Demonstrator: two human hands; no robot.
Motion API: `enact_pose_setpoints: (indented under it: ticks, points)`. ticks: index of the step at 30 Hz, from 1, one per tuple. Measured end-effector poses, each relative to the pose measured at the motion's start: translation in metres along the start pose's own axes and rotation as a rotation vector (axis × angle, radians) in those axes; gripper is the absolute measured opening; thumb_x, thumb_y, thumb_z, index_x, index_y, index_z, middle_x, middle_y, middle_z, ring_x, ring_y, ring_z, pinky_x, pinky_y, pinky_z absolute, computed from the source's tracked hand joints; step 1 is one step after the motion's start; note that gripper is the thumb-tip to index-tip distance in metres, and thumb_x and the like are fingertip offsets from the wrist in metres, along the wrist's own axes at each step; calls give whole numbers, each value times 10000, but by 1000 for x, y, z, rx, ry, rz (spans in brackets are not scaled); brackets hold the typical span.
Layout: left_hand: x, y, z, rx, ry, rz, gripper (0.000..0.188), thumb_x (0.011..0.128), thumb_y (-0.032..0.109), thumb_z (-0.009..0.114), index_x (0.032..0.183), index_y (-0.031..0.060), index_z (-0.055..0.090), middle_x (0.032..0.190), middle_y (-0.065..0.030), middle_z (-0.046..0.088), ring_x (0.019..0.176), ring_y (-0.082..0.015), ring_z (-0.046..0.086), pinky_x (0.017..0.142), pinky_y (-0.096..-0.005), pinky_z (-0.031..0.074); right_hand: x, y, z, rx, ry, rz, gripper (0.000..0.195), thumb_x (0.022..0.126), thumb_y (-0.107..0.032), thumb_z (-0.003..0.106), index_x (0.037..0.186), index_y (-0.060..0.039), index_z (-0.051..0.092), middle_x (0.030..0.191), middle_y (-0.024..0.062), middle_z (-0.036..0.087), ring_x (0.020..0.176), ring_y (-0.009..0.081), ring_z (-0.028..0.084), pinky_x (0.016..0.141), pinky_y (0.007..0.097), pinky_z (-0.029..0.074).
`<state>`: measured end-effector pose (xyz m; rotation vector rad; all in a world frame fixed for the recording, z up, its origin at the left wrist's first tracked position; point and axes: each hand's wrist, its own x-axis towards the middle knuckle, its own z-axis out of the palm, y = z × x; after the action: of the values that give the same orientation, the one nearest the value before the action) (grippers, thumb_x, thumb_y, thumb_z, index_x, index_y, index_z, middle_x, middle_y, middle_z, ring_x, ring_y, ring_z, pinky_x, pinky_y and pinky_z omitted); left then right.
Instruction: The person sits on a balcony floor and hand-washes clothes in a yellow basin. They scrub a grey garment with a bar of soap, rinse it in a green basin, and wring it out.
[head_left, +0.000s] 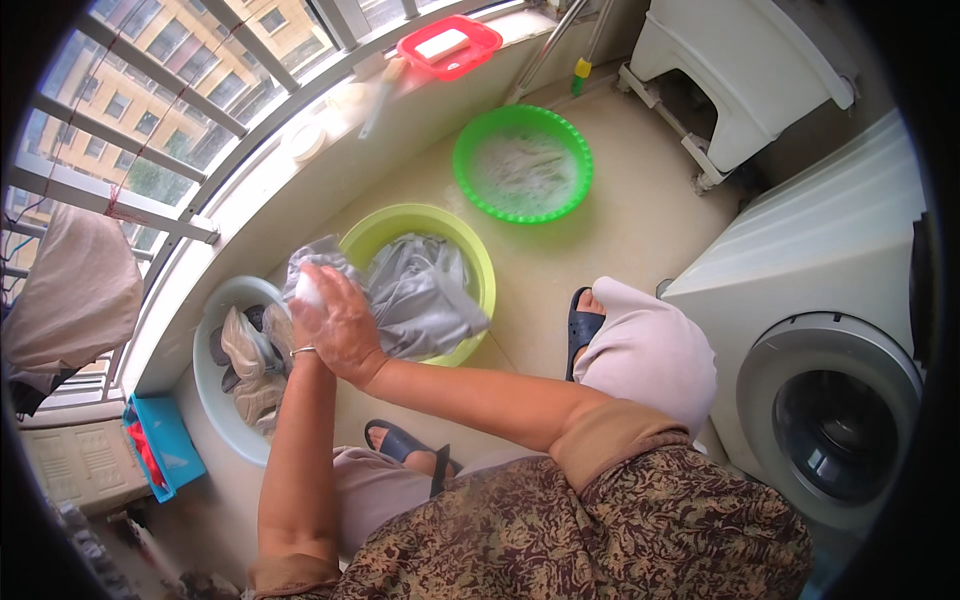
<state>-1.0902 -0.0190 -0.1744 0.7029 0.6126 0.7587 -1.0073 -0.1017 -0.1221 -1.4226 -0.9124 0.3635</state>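
Observation:
My right hand (346, 330) lies across my left hand (305, 318), which is mostly hidden beneath it and has a bracelet at its wrist. Pressed between them is a bunched part of a grey garment (424, 319). A white lump (309, 291), soap or foam, shows at the fingers; I cannot tell which. The garment stretches right from my hands and hangs into a yellow-green basin (486, 281), partly over its near rim. Just left of my hands stands a pale blue tub (206, 382) holding several shoes (247, 352), partly hidden by my left arm.
A bright green basin (459, 178) of sudsy water stands on the floor ahead. On the sill lie a red tray (471, 64) with a white bar and a brush (382, 97). A front-loading washing machine (705, 345) is at right. A blue bin (176, 446) stands at left.

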Motion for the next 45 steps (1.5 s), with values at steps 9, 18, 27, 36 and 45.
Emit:
enact_pose_setpoints:
  ticks: [9, 18, 27, 36, 45]
  points:
    - [-12, 5, 79, 272, 318, 29, 375, 1000, 348, 461, 1273, 104, 543, 1263, -75, 563, 1128, -226, 565, 936, -347, 482, 57, 18, -31, -82, -52, 11, 469, 855, -345, 647, 1232, -73, 588, 1136, 183, 562, 971, 349, 534, 857, 441, 458]
    - [-5, 62, 60, -56, -65, 44, 563, 959, 445, 489, 1368, 61, 439, 1371, -141, 496, 1214, -313, 512, 1025, -463, 435, 49, 91, -39, -131, 34, 95, 407, 905, -361, 587, 1184, -65, 601, 1055, 208, 611, 915, 381, 586, 836, 446, 471]
    - [-5, 13, 61, 335, 104, 180, 588, 946, 406, 555, 1382, 53, 380, 1289, -107, 514, 1160, -215, 521, 984, -334, 432, 60, 77, -24, 1503, -286, 1005, 586, 986, -544, 357, 1154, -24, 569, 1170, 160, 631, 1046, 274, 623, 939, 389, 487]
    - [-1, 4, 38, 93, 5, 116, 506, 941, 308, 561, 1323, 17, 401, 1281, -105, 507, 1123, -172, 528, 887, -288, 460, 8, -14, -22, -99, -129, -270, 523, 903, -397, 588, 1267, -23, 546, 1221, 245, 549, 1102, 363, 552, 972, 381, 424]
    - [1, -5, 39, 48, -70, 97, 263, 1004, 145, 443, 1255, 71, 473, 1106, -40, 551, 951, -135, 542, 793, -253, 489, 5, 0, -22, -128, -99, -391, 476, 907, -354, 575, 1251, -26, 565, 1108, 205, 596, 1021, 366, 557, 879, 421, 457]
